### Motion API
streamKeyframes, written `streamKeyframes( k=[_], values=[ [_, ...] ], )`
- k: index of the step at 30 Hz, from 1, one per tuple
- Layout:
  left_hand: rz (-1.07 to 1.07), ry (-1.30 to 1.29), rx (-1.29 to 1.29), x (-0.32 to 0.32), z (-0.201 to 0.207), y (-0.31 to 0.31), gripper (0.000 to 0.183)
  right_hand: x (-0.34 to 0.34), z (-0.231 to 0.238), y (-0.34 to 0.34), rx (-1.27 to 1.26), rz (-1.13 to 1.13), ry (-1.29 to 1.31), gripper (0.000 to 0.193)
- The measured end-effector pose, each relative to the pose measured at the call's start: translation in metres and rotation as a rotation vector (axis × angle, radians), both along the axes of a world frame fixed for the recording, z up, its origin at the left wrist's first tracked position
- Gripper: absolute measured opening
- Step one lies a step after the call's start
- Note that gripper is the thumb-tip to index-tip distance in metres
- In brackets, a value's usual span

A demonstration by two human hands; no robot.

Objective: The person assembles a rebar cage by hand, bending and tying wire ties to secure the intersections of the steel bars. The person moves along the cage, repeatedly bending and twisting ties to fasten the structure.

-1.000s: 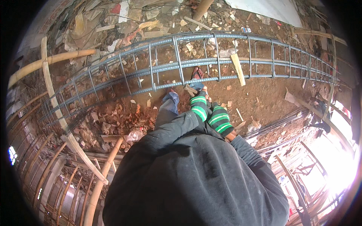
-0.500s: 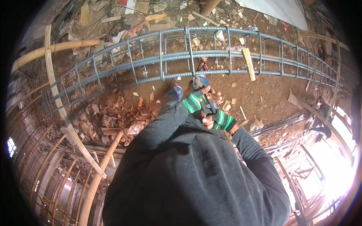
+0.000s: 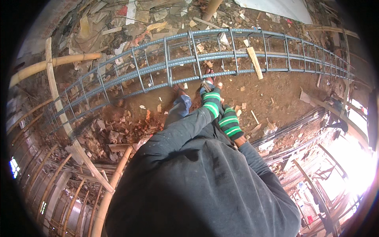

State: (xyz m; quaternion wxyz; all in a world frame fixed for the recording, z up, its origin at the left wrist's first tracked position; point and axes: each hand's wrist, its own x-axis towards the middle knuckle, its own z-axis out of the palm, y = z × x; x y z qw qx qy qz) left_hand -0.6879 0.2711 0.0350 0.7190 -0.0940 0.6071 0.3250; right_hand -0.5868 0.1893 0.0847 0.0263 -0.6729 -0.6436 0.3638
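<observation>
My left hand [image 3: 212,99], in a black and green striped fingerless glove, reaches forward over my foot, short of the near bar of a long steel rebar cage [image 3: 181,61]. Its fingers look curled, and what they hold is hidden. Just behind it and to the right is my right hand [image 3: 230,121] in a matching glove. The back of that glove faces up and the fingers are mostly out of sight. No tool shows clearly at either hand. The cage has ribbed long bars with square stirrups around them, and a short wooden stick [image 3: 254,63] leans across it.
Bamboo poles [image 3: 59,62] and a wooden plank [image 3: 57,94] support the cage's left end. Loose steel bars [image 3: 292,128] lie on the right. Rubble and scraps [image 3: 114,134] cover the dirt floor [image 3: 276,93]. Bright light comes in at the lower right.
Earlier, dark handles of a tool showed between both hands; now they are hidden. My left hand has moved slightly forward, and my right hand has turned forward beside it. The view has shifted slightly.
</observation>
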Motion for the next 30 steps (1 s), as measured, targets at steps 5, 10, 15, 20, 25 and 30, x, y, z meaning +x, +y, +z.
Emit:
streamKeyframes(
  k=[5, 10, 15, 20, 25, 30],
  values=[
    [-0.23, -0.268, 0.095, -0.051, 0.002, -0.008, 0.029, 0.005, -0.025, -0.007, -0.987, -0.49, 1.037, 0.045],
    [0.011, -0.607, 0.162, -0.057, -0.011, -0.01, 0.023, 0.0, -0.003, -0.008, -1.164, -0.599, 1.467, 0.05],
    [0.023, -0.191, 0.134, -0.034, -0.003, -0.008, 0.035, -0.004, 0.017, -0.004, -0.325, -0.292, 0.551, 0.058],
    [-0.032, -0.103, 0.154, -0.027, 0.007, -0.006, 0.026, -0.024, 0.009, -0.015, 0.108, -0.195, 0.289, 0.046],
    [0.041, -0.272, 0.238, -0.068, -0.008, -0.028, 0.036, -0.023, 0.011, 0.0, -0.768, -0.608, 0.892, 0.042],
    [-0.144, -0.12, 0.501, -0.078, -0.018, -0.034, 0.038, -0.024, 0.033, 0.01, -0.769, -0.666, 1.003, 0.044]
  ],
)
